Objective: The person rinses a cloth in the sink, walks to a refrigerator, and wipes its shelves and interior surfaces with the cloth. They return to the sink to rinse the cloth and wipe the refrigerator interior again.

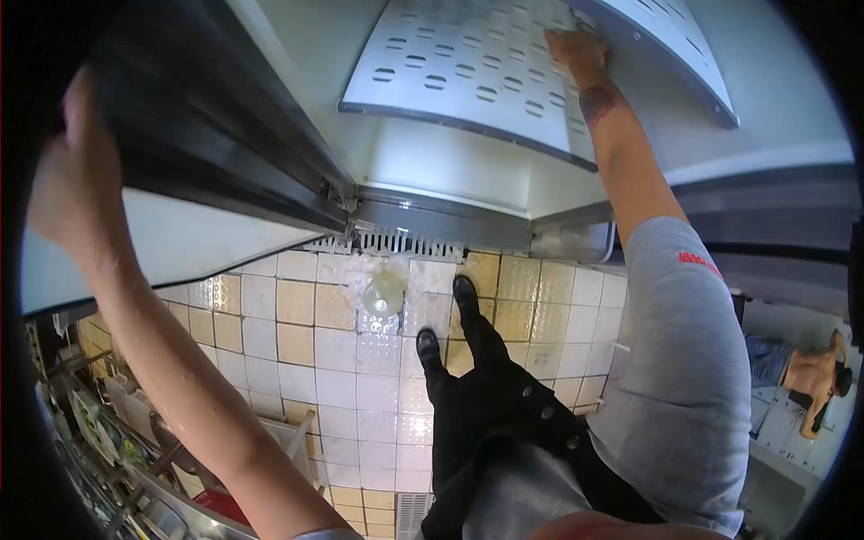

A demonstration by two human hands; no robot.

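A perforated metal shelf [468,76] sits tilted inside an open white-walled cabinet. My right hand [579,52] reaches in at the shelf's upper right, its fingers curled near the edge; whatever they hold is hidden. At the far left, my left hand [76,175] is against the edge of the dark-framed open door [216,117], blurred, with its fingertips mostly hidden. Another pale slotted panel [684,54] is at the upper right of the cabinet.
A translucent round container [383,295] stands on the wet tiled floor [360,387], with foam around it. Dishes and racks [108,441] fill the lower left. At the far right is another person [810,373]. A floor drain [413,515] lies at the bottom.
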